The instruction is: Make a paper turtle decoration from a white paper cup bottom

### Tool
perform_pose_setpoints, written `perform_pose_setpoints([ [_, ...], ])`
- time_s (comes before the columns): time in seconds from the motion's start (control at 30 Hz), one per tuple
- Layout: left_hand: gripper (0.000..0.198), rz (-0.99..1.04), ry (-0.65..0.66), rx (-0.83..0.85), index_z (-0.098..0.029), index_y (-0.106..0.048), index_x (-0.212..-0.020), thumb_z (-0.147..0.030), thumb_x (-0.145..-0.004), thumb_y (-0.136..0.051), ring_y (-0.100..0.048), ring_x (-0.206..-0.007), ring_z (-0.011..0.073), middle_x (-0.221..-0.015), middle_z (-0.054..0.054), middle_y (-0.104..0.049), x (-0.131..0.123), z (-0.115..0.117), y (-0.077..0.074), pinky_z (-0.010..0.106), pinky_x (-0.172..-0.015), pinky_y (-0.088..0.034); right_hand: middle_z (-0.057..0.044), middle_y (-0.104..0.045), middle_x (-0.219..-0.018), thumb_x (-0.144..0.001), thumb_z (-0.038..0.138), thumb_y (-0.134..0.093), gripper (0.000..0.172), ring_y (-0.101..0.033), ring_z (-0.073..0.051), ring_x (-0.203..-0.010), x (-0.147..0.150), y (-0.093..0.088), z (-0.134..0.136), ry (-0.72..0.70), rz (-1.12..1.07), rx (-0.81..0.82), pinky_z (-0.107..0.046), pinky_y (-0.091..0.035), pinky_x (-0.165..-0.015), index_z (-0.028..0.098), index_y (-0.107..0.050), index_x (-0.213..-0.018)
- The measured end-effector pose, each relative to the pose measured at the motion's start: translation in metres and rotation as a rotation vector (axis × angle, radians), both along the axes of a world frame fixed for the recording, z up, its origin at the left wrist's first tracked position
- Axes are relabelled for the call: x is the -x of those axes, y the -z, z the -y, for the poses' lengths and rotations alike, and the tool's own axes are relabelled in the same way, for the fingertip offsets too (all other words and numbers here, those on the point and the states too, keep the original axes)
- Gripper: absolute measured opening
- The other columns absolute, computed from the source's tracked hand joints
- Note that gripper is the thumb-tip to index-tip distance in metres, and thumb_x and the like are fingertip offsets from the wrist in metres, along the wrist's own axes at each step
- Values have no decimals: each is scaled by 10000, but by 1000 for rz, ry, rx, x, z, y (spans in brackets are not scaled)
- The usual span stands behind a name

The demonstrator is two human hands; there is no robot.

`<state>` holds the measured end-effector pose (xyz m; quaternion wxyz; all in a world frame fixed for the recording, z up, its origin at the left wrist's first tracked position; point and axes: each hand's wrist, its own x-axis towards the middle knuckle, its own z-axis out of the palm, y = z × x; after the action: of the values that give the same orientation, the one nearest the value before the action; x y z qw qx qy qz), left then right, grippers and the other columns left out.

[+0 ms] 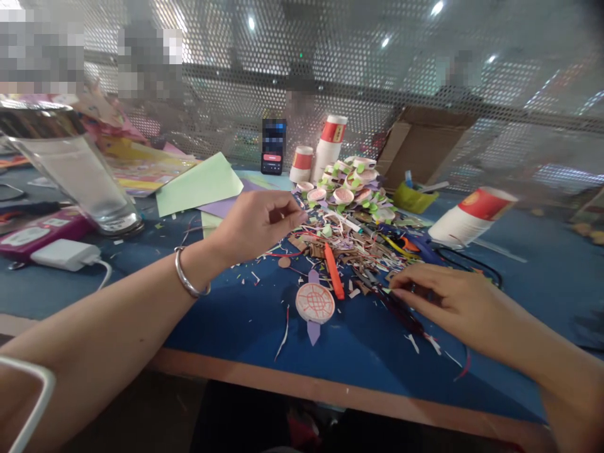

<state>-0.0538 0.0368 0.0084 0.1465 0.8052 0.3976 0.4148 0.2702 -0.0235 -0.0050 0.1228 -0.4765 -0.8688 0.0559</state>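
Observation:
My left hand (264, 223), with a silver bangle at the wrist, is raised over the table with thumb and fingers pinched; what they hold, if anything, is hidden. At the right, my right hand (443, 299) is low over the table, thumb and fingertips closed at a small pale green paper scrap (387, 290). A dark, glossy object (403, 313) lies under these fingertips; its kind is unclear. Between the hands lies a round paper disc (314, 303) with an orange-red grid drawing and pointed purple tabs above and below. An orange marker-like stick (334, 270) lies beside it.
Behind are paper scraps (311, 242), a pile of similar decorated discs (352, 185), and red-and-white paper cups (465, 217). A glass of water (89, 170), a white charger (66, 253) and green paper (201, 185) are at left. A phone (272, 146) stands upright behind.

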Motion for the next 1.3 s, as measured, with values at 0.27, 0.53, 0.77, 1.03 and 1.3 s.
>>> perform_pose_setpoints([
  [0.27,181,66,215,206,-133,-700,-985,-255,-852,-693,-608,-651,85,-768,23,-696,-17,18,3,202,-574,-484,8,-666,-662,-912,453,-621,234,-595,-126,-567,43,-24,-2,65,-339,254,-251,-475,-535,230,-689,-899],
  [0.53,174,22,398,202,-120,-673,-1001,-189,-841,-687,-647,-719,76,-923,43,-716,-24,21,8,201,-657,-529,31,-644,-665,-818,408,-765,224,-561,-72,-508,80,-22,-20,32,-719,599,-195,-449,-485,201,-681,-841],
  [0.77,52,62,309,286,-141,-668,-867,-177,-830,-660,-636,-684,83,-756,6,-684,-25,14,13,212,-620,-499,14,-665,-669,-814,444,-759,272,-571,-80,-491,78,-10,-31,72,-721,635,-202,-450,-465,190,-693,-884],
  [1.03,129,341,247,749,-152,-551,-752,-136,-782,-676,-674,-607,102,-627,-5,-656,-25,3,18,177,-491,-453,4,-652,-682,-879,571,-628,369,-592,-117,-498,65,-2,-41,113,-506,410,-264,-478,-494,211,-689,-929],
  [1.3,100,352,176,733,-152,-617,-872,-102,-800,-666,-683,-614,115,-658,-13,-660,-20,2,14,200,-502,-499,-21,-709,-696,-942,516,-519,342,-615,-162,-562,42,-4,-32,69,-60,187,-311,-424,-549,242,-706,-858],
])
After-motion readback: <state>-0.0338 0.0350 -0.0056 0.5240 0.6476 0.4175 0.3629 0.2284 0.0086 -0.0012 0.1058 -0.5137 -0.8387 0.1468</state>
